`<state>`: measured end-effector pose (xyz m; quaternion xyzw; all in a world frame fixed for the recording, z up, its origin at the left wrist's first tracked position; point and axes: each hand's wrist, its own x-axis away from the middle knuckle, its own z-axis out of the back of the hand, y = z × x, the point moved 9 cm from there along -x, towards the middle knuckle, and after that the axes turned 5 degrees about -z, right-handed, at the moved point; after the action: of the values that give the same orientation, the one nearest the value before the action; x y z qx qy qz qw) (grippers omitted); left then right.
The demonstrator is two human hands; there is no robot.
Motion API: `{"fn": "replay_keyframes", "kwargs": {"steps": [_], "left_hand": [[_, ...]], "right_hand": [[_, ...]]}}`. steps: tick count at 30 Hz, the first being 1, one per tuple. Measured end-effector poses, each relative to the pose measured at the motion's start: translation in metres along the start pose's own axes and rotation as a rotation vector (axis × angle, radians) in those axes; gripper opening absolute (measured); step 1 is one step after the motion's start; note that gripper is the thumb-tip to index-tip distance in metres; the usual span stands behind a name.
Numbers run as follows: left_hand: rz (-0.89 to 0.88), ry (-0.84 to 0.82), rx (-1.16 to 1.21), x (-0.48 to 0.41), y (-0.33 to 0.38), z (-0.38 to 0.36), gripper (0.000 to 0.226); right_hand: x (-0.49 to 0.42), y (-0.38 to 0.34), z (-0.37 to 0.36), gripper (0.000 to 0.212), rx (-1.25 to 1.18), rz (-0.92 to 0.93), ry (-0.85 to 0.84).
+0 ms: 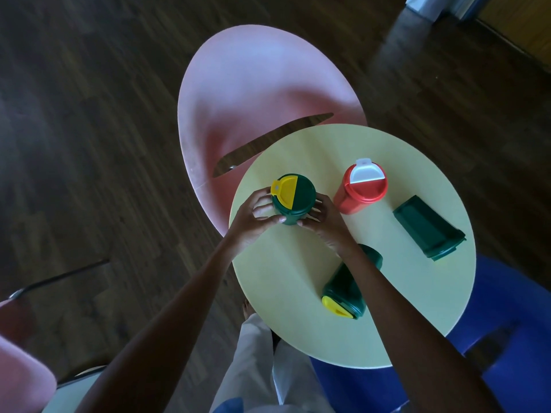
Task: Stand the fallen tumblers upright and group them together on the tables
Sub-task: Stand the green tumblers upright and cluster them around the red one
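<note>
A green tumbler with a green-and-yellow lid [295,195] stands upright at the left side of the round pale-yellow table [396,317]. My left hand [256,217] and my right hand [323,222] grip its body from both sides. A red tumbler with a white flip lid [359,189] stands upright just to its right. Another green tumbler with a yellow lid [346,289] lies on its side under my right forearm. A third green tumbler [426,226] lies on its side near the table's right edge.
A pink chair [256,84] stands behind the table and a blue chair [512,317] sits at its right. A second pink seat [21,371] shows at the lower left. Dark wooden floor surrounds everything. My trouser leg [253,365] is below the table's edge.
</note>
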<state>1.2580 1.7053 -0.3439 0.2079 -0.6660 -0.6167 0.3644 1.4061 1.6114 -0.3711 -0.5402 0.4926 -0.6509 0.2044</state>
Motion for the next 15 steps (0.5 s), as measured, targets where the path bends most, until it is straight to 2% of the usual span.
{"fn": "replay_keyframes", "kwargs": {"steps": [3,6,9,11,15], "left_hand": [[0.004,0.007,-0.003,0.001,-0.002,0.0,0.065],[0.039,0.086,-0.031,0.012,-0.011,0.003,0.06],[0.084,0.129,-0.081,0.036,-0.027,-0.005,0.048],[0.085,0.067,-0.107,0.052,-0.033,-0.022,0.041],[0.051,-0.185,-0.163,0.079,-0.036,-0.068,0.041]], "right_hand": [[-0.001,0.0,0.0,0.067,0.04,-0.018,-0.011],[0.006,-0.001,0.011,0.066,0.153,-0.048,0.047],[0.039,-0.011,0.031,0.049,0.239,0.008,0.13],[0.074,-0.016,0.045,0.038,0.293,0.046,0.16],[0.144,-0.006,0.072,0.028,0.374,0.121,0.253]]}}
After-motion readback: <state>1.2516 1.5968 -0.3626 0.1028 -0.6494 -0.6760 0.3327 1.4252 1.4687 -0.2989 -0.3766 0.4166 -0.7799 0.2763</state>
